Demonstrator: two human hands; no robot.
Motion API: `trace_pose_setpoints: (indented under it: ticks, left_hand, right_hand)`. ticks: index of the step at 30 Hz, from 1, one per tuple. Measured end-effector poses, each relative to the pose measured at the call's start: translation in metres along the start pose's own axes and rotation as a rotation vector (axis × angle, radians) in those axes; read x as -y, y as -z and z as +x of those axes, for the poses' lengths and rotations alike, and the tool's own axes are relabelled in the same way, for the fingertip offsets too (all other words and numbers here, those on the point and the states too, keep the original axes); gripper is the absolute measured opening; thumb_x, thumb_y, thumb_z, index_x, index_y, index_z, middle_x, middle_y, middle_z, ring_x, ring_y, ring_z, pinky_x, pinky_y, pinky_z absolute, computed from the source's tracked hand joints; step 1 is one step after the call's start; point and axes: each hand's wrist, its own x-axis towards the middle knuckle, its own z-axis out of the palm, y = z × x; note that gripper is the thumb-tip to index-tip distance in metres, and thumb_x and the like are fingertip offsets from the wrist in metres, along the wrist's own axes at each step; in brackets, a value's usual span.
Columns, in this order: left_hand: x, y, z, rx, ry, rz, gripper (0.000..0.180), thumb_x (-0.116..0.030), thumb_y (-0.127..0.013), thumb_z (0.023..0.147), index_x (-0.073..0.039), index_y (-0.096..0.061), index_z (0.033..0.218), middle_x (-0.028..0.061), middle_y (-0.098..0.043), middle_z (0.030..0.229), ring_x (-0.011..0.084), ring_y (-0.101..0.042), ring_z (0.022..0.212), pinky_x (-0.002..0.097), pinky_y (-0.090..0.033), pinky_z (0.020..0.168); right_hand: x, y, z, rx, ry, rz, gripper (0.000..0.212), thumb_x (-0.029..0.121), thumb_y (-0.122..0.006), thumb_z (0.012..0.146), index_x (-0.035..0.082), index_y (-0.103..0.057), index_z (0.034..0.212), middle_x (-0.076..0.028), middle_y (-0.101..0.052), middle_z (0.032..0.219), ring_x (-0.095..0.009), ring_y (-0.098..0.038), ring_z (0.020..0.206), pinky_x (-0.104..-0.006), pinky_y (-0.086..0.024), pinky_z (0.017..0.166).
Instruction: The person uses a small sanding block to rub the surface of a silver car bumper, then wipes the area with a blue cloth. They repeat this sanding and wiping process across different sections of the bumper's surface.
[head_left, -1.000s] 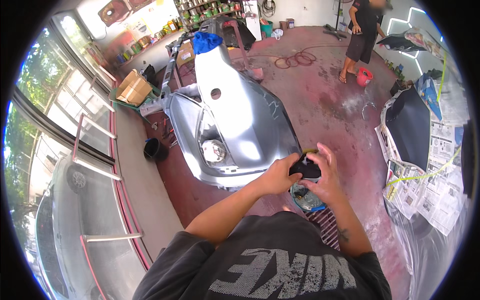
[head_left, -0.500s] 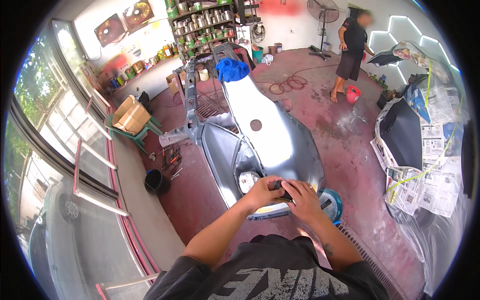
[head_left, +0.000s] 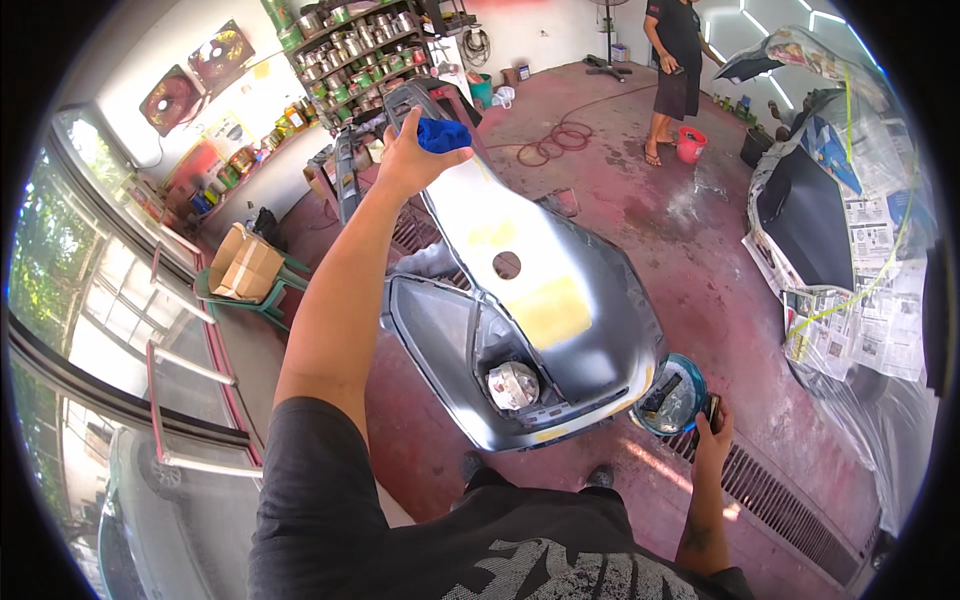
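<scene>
My left hand (head_left: 415, 160) reaches to the far end of the car body panel (head_left: 620, 290), thumb and fingers spread over a bunched blue cloth (head_left: 443, 134); whether it touches the cloth is hard to tell. The panel is grey and white, with yellowish patches and a round hole. Low on the right, my right hand (head_left: 714, 440) is closed around a small dark block (head_left: 712, 410). Beside that hand is a teal bucket (head_left: 702, 375) with water and a dark flat piece in it. A crumpled whitish wad (head_left: 513, 386) lies in the panel's recess.
A floor drain grate (head_left: 790, 510) runs at the lower right. Newspaper-masked car parts (head_left: 870, 310) stand at the right. A person (head_left: 675, 60) stands near a red bucket (head_left: 691, 145). Left are windows and a green chair (head_left: 250, 300) bearing a cardboard box (head_left: 247, 265). Shelves of cans (head_left: 355, 60) stand behind.
My hands were together over the panel's near end, around a dark object. Now the left has stretched forward to the blue cloth, and the right has dropped beside the teal bucket.
</scene>
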Motion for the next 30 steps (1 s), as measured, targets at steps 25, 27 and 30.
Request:
trace_pose_setpoints:
  ticks: [25, 27, 30]
  left_hand:
    - [-0.033, -0.109, -0.068, 0.072, -1.162, -0.233, 0.036, -0.031, -0.088, 0.076, -0.015, -0.079, 0.106, 0.0141, -0.074, 0.113, 0.0383, -0.071, 0.112, 0.0561, -0.052, 0.094]
    - [-0.047, -0.131, -0.116, 0.109, -1.246, -0.166, 0.04, -0.032, -0.091, 0.074, -0.015, -0.079, 0.109, 0.0152, -0.072, 0.117, 0.0403, -0.069, 0.118, 0.0629, -0.049, 0.1]
    - [-0.052, -0.142, -0.138, 0.091, -1.302, -0.123, 0.045, -0.036, -0.094, 0.075, -0.015, -0.08, 0.112, 0.0142, -0.072, 0.117, 0.04, -0.067, 0.123, 0.0662, -0.049, 0.103]
  right_hand:
    - [0.007, -0.148, -0.198, -0.404, -0.038, 0.118, 0.05, -0.002, -0.075, 0.104, 0.003, -0.058, 0.15, -0.001, -0.067, 0.112, -0.008, -0.063, 0.095, -0.0244, -0.052, 0.083]
    - [0.036, -0.177, -0.174, -0.323, -0.011, 0.163, 0.055, 0.003, -0.078, 0.106, 0.002, -0.055, 0.156, -0.003, -0.071, 0.124, -0.01, -0.065, 0.105, -0.0257, -0.052, 0.092]
    - [0.047, -0.202, -0.148, -0.236, 0.077, 0.22, 0.059, 0.004, -0.078, 0.108, 0.001, -0.053, 0.161, -0.007, -0.072, 0.138, -0.014, -0.067, 0.12, -0.0294, -0.052, 0.103]
